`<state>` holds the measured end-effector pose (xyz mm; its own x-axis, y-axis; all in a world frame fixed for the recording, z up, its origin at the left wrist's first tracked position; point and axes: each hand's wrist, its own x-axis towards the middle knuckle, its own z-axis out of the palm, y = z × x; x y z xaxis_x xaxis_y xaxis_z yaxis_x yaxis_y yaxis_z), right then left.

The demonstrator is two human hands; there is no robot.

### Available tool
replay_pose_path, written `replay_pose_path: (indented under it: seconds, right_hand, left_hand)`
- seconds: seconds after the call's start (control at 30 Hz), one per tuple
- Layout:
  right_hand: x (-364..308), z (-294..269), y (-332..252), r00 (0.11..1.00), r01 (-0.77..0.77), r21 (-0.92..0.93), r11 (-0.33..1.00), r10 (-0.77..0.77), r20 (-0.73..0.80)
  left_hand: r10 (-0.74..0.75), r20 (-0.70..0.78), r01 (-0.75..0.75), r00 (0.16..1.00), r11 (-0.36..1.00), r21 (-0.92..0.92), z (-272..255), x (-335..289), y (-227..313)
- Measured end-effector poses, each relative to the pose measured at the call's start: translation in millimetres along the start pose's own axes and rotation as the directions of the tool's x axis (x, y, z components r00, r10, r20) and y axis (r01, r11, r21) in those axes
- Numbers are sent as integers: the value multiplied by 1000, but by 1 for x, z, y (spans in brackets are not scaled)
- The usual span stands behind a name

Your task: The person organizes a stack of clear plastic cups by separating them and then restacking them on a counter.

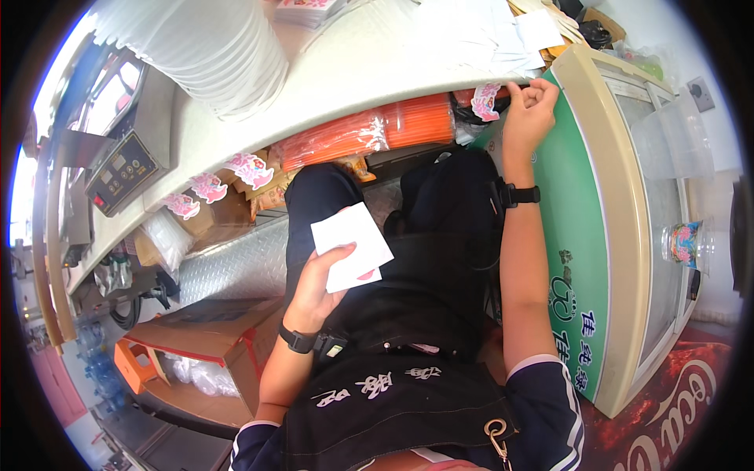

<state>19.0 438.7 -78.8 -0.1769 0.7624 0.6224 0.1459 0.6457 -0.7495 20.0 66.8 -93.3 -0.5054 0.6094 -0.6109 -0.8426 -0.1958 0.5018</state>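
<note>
My left hand (pixel 318 286) is closed on a few white paper squares (pixel 351 239), thumb on top, above my lap. A bit of pink shows near the lower edge of the squares. My right hand (pixel 531 110) is raised to the counter's front edge at the far right, fingers curled in. A pink cut-out sticker (pixel 485 102) hangs from that edge just left of my right thumb. Whether the fingertips pinch anything is too small to make out. Further left, several similar pink stickers (pixel 250 169) hang along the same edge.
On the white counter (pixel 338 86) stand stacked plastic cups (pixel 212 63), a sealing machine (pixel 129 157) and loose white papers (pixel 479 39). Orange straws in wrap (pixel 369 133) lie beneath. A green-sided freezer (pixel 577 235) borders my right arm; an open cardboard box (pixel 204 337) sits at left.
</note>
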Motion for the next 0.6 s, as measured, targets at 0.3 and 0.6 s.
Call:
replay_pose_path:
  seconds: [0.3, 0.6]
  right_hand:
    - [-1, 3, -1, 984, 39, 96, 995, -55, 172]
    - [-34, -16, -24, 919, -230, 229, 946, 134, 370]
  left_hand:
    - [-1, -16, 1, 1000, 1000, 12, 7, -3, -2]
    - [-2, 3, 2, 1000, 999, 51, 10, -7, -2]
